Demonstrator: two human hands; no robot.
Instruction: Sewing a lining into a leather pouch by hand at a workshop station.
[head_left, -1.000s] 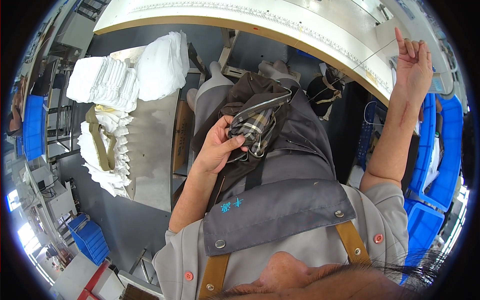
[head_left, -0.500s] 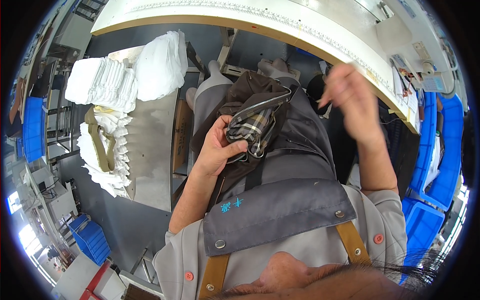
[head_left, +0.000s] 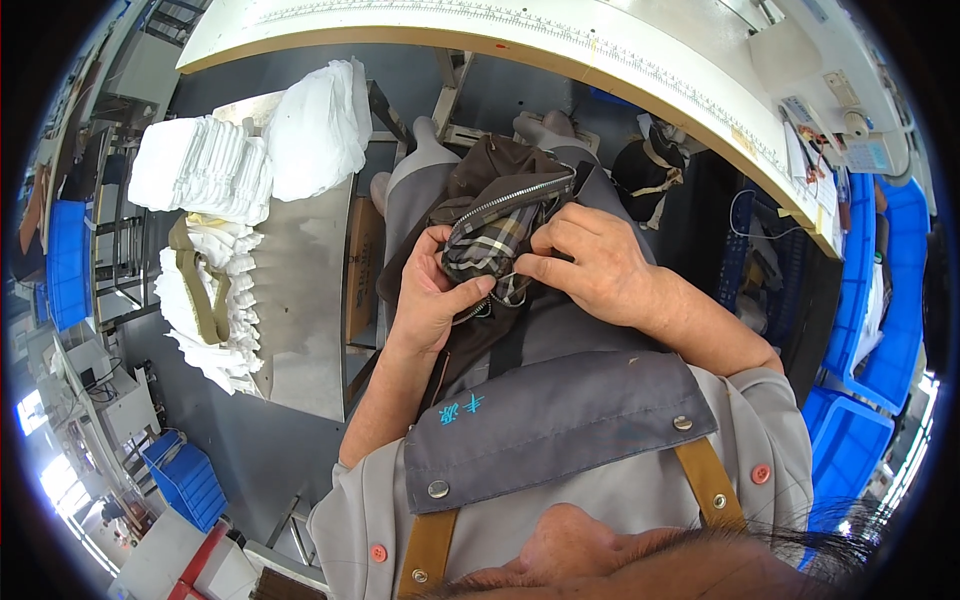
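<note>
A dark brown garment (head_left: pixel 495 165) lies bunched across my lap, its metal zipper (head_left: pixel 522 195) curving around a plaid lining (head_left: pixel 488 240) turned outward. My left hand (head_left: pixel 428 300) is closed on the garment's near left side, with the thumb pressing the lining's lower edge. From the right, my right hand (head_left: pixel 600 268) meets the lining with thumb and index finger pinched together. Whatever sits between those fingertips is too small to make out. Part of the garment hangs down on the left, below my left hand.
A metal-topped side table (head_left: pixel 310 300) at left carries stacked white fabric pieces (head_left: pixel 200 165) and an olive strap (head_left: pixel 195 285). Ahead runs a white worktable (head_left: pixel 400 25) with a ruler scale along it. Blue bins (head_left: pixel 845 450) stand at right, and a dark bundle (head_left: pixel 645 175) lies under the worktable.
My right hand has come down and left from beside the worktable edge to the plaid lining, its fingers now pinched there. My left hand keeps its hold on the garment.
</note>
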